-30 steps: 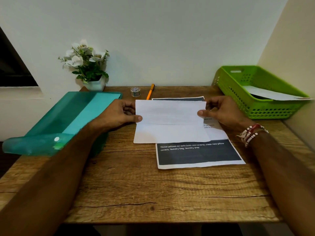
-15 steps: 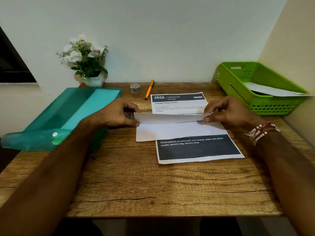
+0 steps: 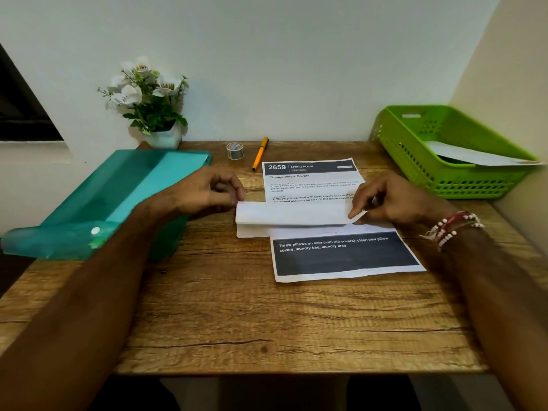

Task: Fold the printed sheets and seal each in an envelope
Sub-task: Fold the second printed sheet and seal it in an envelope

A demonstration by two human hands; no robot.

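We pinch the white folded sheet (image 3: 292,214) with left hand (image 3: 207,191) and right hand (image 3: 391,200), apparently creasing it atop the printed black-banded page (image 3: 341,253).

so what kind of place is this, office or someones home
Probably a small home desk in a corner, set up for paperwork. A wooden table stands against plain walls, with a green basket holding paper, a teal folder, an orange pen and a potted plant.

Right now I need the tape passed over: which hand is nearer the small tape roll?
Left. The left hand sits just in front of the tape roll, slightly to its left; the right hand is far off to its right, across the printed sheet.
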